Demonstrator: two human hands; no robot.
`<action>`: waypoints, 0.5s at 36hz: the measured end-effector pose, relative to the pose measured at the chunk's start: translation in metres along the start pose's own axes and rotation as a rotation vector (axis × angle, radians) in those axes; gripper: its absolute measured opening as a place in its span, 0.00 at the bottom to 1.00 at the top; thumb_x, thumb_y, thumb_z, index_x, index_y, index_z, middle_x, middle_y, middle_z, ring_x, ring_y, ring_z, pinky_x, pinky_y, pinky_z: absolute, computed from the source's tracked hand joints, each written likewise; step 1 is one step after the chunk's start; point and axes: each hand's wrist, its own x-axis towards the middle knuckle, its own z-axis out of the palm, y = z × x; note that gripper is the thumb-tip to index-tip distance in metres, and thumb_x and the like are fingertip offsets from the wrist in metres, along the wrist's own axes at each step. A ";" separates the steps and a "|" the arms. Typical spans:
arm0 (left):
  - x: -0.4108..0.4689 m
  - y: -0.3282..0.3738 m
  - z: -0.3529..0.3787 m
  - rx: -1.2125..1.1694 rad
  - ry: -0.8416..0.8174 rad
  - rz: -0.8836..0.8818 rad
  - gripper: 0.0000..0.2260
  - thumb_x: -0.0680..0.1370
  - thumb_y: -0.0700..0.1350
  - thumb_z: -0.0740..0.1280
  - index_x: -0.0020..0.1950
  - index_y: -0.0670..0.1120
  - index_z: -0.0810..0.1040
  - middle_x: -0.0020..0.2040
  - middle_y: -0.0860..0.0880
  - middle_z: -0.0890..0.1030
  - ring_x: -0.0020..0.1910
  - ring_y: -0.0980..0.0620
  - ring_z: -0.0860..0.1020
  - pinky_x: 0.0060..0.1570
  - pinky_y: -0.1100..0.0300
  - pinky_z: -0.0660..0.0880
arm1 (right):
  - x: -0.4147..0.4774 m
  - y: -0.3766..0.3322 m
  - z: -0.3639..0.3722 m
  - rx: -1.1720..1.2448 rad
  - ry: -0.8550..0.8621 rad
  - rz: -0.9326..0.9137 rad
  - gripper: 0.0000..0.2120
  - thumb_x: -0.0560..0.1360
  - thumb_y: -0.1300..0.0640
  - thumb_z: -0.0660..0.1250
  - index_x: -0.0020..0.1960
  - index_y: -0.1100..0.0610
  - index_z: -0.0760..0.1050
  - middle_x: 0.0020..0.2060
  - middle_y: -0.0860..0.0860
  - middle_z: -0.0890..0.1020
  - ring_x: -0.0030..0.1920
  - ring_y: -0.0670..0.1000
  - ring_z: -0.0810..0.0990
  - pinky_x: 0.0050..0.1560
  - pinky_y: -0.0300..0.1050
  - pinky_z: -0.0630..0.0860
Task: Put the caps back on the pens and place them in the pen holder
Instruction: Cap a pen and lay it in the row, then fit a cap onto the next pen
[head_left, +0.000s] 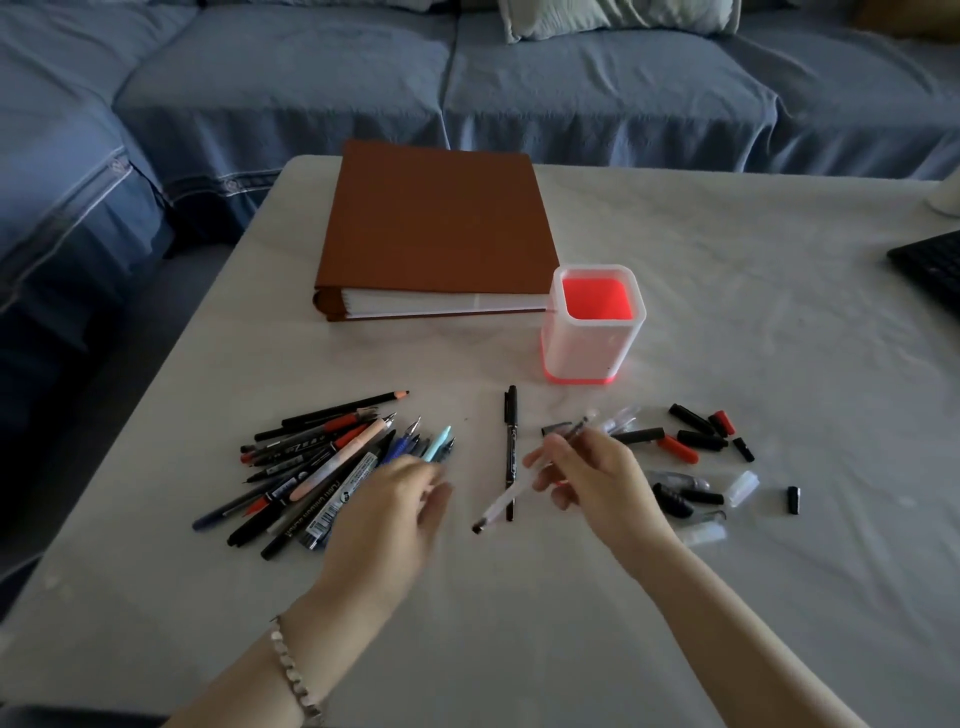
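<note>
Clear pen (496, 512) in right hand (587, 478); left hand (395, 509) over pen pile (322, 462).

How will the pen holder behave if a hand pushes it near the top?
The pen holder stands upright and empty, so it is probably light and may tip. Its walls look like smooth plastic, likely stiff but somewhat slippery.

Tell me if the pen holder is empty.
Empty: the upright white square plastic pen holder shows a bare red floor, nothing inside.
</note>
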 end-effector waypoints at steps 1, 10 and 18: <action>0.000 -0.006 0.000 0.063 0.024 -0.017 0.08 0.74 0.44 0.63 0.45 0.44 0.80 0.41 0.50 0.80 0.40 0.50 0.78 0.38 0.60 0.72 | 0.006 0.000 0.003 -0.056 0.013 -0.026 0.08 0.78 0.62 0.59 0.41 0.60 0.73 0.33 0.53 0.80 0.29 0.50 0.74 0.26 0.37 0.69; 0.003 -0.019 0.010 0.369 -0.081 -0.066 0.07 0.64 0.35 0.74 0.37 0.44 0.80 0.35 0.46 0.78 0.34 0.44 0.79 0.28 0.57 0.74 | 0.036 0.009 0.046 -0.634 0.006 -0.139 0.21 0.71 0.62 0.64 0.62 0.61 0.63 0.47 0.58 0.77 0.49 0.58 0.75 0.45 0.44 0.70; 0.003 -0.017 0.014 0.463 -0.090 -0.051 0.10 0.59 0.35 0.77 0.31 0.44 0.77 0.28 0.47 0.75 0.27 0.45 0.76 0.22 0.60 0.71 | 0.018 0.018 0.012 -0.716 0.094 -0.217 0.16 0.74 0.57 0.64 0.61 0.55 0.72 0.53 0.53 0.76 0.41 0.49 0.72 0.50 0.42 0.71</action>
